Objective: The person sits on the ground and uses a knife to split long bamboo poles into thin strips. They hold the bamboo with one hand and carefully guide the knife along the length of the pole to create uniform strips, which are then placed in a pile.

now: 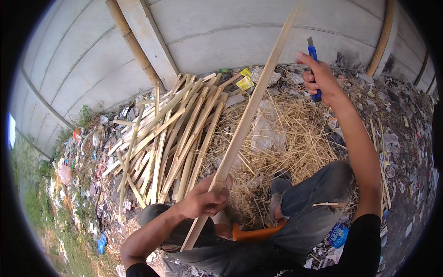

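A long split bamboo strip (pixel 250 108) slants up from my lap toward the wall. Near its lower end my left hand (pixel 206 198) is closed around it. My right hand (pixel 320 79) is raised to the right of the strip, apart from it, and grips a blue utility knife (pixel 314 60) with its blade out and pointing up. Beneath the strip, thin bamboo shavings (pixel 295 134) lie in a heap in front of my knees. A pile of bamboo strips (pixel 180 134) rests on the ground to the left of the heap.
A grey concrete panel wall (pixel 258 34) with bamboo poles (pixel 134 46) runs along the back. Litter (pixel 397 152) covers the ground on both sides. Something orange (pixel 258 232) shows between my legs. A blue plastic wrapper (pixel 339 235) lies beside my right thigh.
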Demonstrator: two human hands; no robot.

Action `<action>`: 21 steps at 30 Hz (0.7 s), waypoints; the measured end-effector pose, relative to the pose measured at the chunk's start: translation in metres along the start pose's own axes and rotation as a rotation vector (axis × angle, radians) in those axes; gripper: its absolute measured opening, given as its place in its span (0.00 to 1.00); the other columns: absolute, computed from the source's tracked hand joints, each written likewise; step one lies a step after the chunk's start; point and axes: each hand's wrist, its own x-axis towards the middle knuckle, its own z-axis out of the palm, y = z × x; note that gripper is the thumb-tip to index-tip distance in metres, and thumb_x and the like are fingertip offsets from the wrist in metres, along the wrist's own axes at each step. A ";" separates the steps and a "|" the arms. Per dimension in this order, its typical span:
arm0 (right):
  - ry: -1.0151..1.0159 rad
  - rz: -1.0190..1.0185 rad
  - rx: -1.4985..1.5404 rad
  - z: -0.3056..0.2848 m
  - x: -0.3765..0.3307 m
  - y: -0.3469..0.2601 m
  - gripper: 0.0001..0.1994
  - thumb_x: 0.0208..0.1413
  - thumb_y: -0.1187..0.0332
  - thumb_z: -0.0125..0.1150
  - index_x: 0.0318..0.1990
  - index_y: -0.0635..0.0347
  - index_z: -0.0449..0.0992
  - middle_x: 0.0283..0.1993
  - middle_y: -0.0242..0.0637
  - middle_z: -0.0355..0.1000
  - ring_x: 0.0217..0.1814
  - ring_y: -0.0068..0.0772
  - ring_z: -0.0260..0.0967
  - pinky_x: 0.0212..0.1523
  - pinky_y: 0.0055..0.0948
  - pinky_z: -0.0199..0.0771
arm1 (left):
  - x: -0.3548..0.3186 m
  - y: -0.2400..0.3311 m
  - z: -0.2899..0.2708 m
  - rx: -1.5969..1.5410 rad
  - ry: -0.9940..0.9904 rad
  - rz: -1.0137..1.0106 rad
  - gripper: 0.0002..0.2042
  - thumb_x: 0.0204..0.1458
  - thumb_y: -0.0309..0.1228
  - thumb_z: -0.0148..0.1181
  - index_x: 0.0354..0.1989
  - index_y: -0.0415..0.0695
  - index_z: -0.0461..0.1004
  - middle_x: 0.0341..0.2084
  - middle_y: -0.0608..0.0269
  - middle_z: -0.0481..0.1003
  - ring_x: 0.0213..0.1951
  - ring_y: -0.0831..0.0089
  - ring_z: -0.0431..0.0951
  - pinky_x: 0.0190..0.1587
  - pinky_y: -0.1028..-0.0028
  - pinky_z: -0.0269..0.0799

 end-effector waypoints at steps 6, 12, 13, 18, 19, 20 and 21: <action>-0.338 -0.101 -0.130 0.104 -0.043 0.042 0.23 0.58 0.46 0.72 0.36 0.56 0.73 0.26 0.24 0.66 0.24 0.15 0.62 0.25 0.21 0.62 | 0.013 -0.005 0.004 0.012 0.071 0.028 0.20 0.61 0.24 0.52 0.61 0.50 0.60 0.24 0.70 0.61 0.18 0.81 0.59 0.18 0.77 0.54; -0.297 -0.159 -0.123 0.121 -0.050 0.051 0.20 0.61 0.50 0.71 0.37 0.59 0.74 0.24 0.23 0.66 0.24 0.16 0.61 0.25 0.24 0.61 | 0.018 -0.001 0.019 0.080 0.110 0.065 0.18 0.62 0.26 0.52 0.61 0.46 0.62 0.24 0.69 0.60 0.17 0.79 0.58 0.19 0.77 0.54; -0.267 -0.213 -0.136 0.122 -0.048 0.055 0.21 0.61 0.49 0.70 0.35 0.58 0.73 0.22 0.22 0.64 0.22 0.15 0.59 0.23 0.25 0.59 | 0.020 0.004 0.023 0.098 0.146 0.074 0.18 0.64 0.28 0.52 0.61 0.46 0.62 0.24 0.70 0.60 0.17 0.79 0.59 0.19 0.77 0.54; -0.355 -0.277 -0.382 0.116 -0.033 0.068 0.23 0.62 0.48 0.65 0.28 0.62 0.75 0.20 0.32 0.68 0.24 0.27 0.68 0.30 0.33 0.70 | 0.025 0.010 0.020 0.063 0.321 0.027 0.13 0.71 0.38 0.50 0.58 0.46 0.64 0.22 0.70 0.59 0.17 0.78 0.59 0.18 0.76 0.53; -0.431 -0.222 -0.477 0.114 -0.035 0.062 0.23 0.62 0.50 0.64 0.27 0.64 0.76 0.20 0.37 0.70 0.25 0.32 0.72 0.33 0.35 0.74 | 0.026 0.011 0.019 0.055 0.334 0.046 0.13 0.72 0.40 0.49 0.56 0.46 0.65 0.22 0.71 0.59 0.17 0.78 0.59 0.18 0.76 0.53; -0.439 -0.297 -0.588 0.116 -0.038 0.059 0.22 0.60 0.52 0.64 0.26 0.64 0.76 0.19 0.39 0.70 0.23 0.36 0.71 0.31 0.38 0.72 | 0.028 0.011 0.020 0.047 0.348 0.064 0.13 0.72 0.41 0.48 0.55 0.46 0.65 0.22 0.71 0.59 0.17 0.78 0.59 0.17 0.76 0.53; -0.445 -0.373 -0.699 0.119 -0.044 0.059 0.20 0.58 0.54 0.65 0.25 0.64 0.75 0.18 0.41 0.69 0.21 0.40 0.70 0.29 0.41 0.71 | 0.030 0.012 0.020 0.039 0.362 0.083 0.13 0.73 0.42 0.46 0.53 0.47 0.66 0.22 0.71 0.58 0.17 0.79 0.59 0.17 0.76 0.52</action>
